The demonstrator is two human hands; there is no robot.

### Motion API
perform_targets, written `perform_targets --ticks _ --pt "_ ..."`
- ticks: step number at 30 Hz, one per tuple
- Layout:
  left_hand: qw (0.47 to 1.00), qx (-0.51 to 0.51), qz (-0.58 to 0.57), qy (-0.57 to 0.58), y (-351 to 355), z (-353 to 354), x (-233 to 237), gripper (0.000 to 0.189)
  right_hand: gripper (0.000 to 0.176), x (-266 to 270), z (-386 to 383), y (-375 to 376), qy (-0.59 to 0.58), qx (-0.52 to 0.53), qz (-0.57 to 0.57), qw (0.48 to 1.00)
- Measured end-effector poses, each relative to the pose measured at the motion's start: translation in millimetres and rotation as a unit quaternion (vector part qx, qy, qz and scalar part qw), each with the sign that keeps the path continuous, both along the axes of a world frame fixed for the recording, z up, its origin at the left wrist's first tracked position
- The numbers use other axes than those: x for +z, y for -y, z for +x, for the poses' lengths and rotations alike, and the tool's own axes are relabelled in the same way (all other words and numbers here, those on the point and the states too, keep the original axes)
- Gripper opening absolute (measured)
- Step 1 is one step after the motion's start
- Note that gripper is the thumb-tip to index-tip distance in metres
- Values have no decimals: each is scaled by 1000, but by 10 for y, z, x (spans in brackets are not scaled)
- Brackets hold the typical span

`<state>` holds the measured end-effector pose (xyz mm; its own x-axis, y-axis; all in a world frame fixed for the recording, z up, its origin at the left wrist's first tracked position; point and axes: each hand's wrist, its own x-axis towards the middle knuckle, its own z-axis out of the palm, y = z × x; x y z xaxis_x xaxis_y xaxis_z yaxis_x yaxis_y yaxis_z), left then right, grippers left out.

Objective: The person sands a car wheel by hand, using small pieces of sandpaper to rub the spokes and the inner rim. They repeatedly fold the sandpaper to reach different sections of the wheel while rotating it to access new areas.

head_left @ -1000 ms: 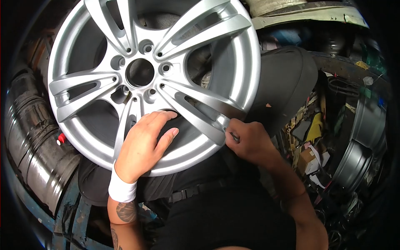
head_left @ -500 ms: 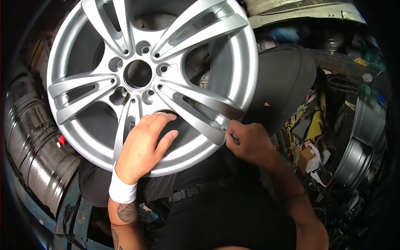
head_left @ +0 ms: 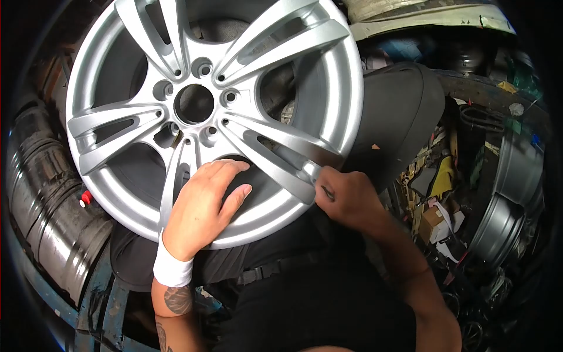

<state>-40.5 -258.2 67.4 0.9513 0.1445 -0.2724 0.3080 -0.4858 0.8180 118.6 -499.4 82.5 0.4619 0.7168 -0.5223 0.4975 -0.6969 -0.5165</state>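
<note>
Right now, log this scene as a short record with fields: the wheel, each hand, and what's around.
Wheel: silver alloy wheel, face toward the camera, lower edge over the person's lap.
Left hand: left hand flat on the lower rim, fingers reaching over a gap between spokes; white wristband on the wrist.
Right hand: right hand curled shut at the rim edge by a spoke end; what it pinches is too small to tell.
Around: metal drum at left, dark rim at right.

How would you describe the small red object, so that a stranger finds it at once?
Find the big silver wheel that fills the upper left. Just outside its lower left rim, against the dull metal drum, sits a small red cap, the only red thing there.
</note>
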Motion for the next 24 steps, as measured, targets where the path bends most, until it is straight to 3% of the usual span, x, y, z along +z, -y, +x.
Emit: perform_targets --ticks 4,7,10,13,16,19,21,24 --pt "1000 0 18 14 20 -4 -14 29 11 128 -17 -84 -1 -97 43 994" --pt "1000 -7 6 2 3 -2 -4 29 11 7 -47 -6 1 10 -15 1000" --pt "1000 -2 16 16 10 -2 -6 28 10 31 -11 -47 14 -60 42 997" --pt "1000 -3 3 5 10 11 6 28 10 4 -24 -2 -4 14 -18 1000" --pt "1000 -13 0 0 6 5 -3 29 10 30 19 -70 -5 -54 46 997" --pt "998 -10 -57 6 42 9 -28 29 10 41 52 -40 -39 3 -22 999" --pt "992 14 -125 -3 105 -11 -58 30 11 273 84 -109 -68 -49 0 996" --pt "971 50 -232 3 231 23 -86 26 15 209 -19 -124 -79 -107 138 982"
